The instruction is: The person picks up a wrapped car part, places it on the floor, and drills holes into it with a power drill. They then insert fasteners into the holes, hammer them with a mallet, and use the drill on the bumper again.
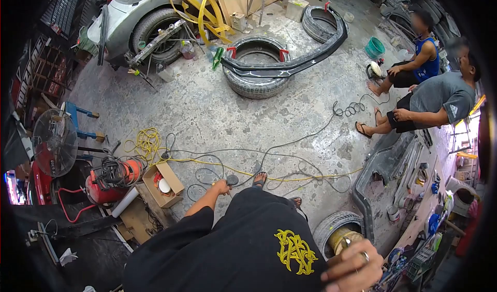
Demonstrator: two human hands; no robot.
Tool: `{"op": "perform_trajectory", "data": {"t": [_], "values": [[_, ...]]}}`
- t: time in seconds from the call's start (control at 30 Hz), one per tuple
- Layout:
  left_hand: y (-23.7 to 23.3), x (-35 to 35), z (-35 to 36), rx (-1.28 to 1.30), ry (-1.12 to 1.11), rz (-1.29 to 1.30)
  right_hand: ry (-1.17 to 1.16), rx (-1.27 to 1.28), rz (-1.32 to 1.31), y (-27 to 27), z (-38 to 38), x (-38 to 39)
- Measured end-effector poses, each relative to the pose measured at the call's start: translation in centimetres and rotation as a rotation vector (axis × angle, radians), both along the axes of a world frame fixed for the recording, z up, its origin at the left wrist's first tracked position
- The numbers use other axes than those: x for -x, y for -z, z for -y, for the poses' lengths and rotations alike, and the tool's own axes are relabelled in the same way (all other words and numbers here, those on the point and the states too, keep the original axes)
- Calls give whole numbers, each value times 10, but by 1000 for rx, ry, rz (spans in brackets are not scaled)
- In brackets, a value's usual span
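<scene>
My left hand (pixel 221 188) reaches out low beside my dark shirt, fingers closed at the edge of a small dark round disc (pixel 233 179). What kind of disc it is I cannot make out. Close to the camera at lower right is my right hand (pixel 356 266), with a ring on one finger. Its fingers are bent together, and whatever is in them, if anything, is hidden. Just behind this hand, a yellowish can (pixel 342 238) sits at a tire (pixel 331 225). Black cords and a yellow cord (pixel 248 169) run across the floor around my feet.
Ahead, a long black car part (pixel 290 70) rests across two tires. Two people (pixel 425 59) sit at right near a green bucket (pixel 375 48). At left are a fan (pixel 54 143), a red compressor (pixel 110 184) and a cardboard box (pixel 164 183). A car (pixel 135 13) stands behind.
</scene>
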State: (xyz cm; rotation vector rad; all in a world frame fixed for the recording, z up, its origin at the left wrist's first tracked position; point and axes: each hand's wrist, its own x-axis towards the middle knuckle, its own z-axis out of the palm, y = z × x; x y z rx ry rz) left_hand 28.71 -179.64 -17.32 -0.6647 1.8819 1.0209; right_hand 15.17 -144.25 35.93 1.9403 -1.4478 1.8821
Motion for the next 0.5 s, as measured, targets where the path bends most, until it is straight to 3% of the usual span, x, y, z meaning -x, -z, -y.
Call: {"op": "perform_trajectory", "data": {"t": [0.07, 0.1, 0.17, 0.27, 0.33, 0.37, 0.43, 0.5], "values": [[8, -2, 1, -6, -3, -7, 181, -106, 86, 23, 13, -5], [12, -2, 2, -7, -1, -7, 300, -348, 237, 27, 7, -11], [22, -4, 5, -8, 18, -38, 488, -513, 330, 69, 9, -10], [53, -15, 8, -76, -76, -73, 566, -640, 517, 136, 1, -7], [49, -13, 8, -81, -91, -65, 652, -932, 794, 190, -18, -10], [45, -13, 7, -83, -104, -56, 655, -932, 793, 216, -26, -15], [37, -10, 6, -101, -101, -61, 728, -859, 1103, 264, -42, -28], [31, -8, 6, -116, -95, -62, 732, -845, 1224, 302, -61, -40]]}}
